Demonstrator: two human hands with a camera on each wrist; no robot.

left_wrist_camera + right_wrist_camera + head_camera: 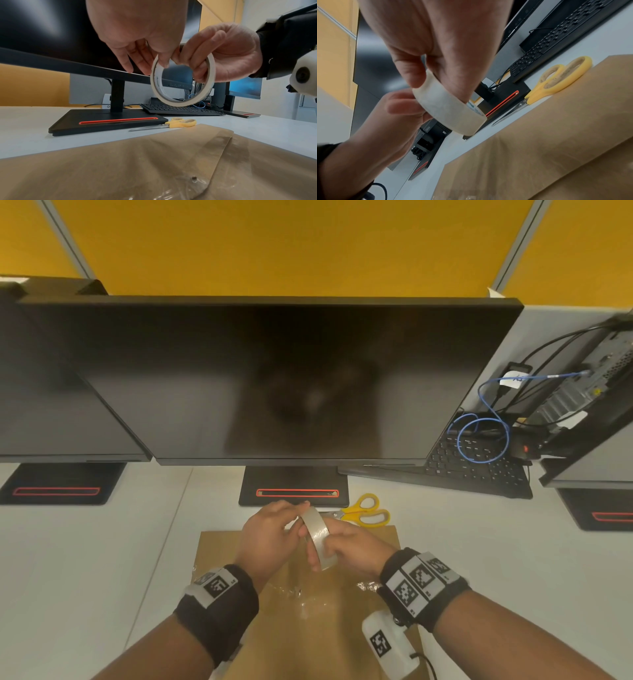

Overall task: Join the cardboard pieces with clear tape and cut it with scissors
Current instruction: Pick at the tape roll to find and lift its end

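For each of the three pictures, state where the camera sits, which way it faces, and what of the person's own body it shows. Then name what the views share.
Head: worn on the head, looking down at the desk; both forearms, left hand and right hand on the tape roll.
Left wrist: low over the cardboard, facing the monitor; both hands.
Right wrist: tilted, facing forward-left; both hands.
All three share the roll, the cardboard and the scissors.
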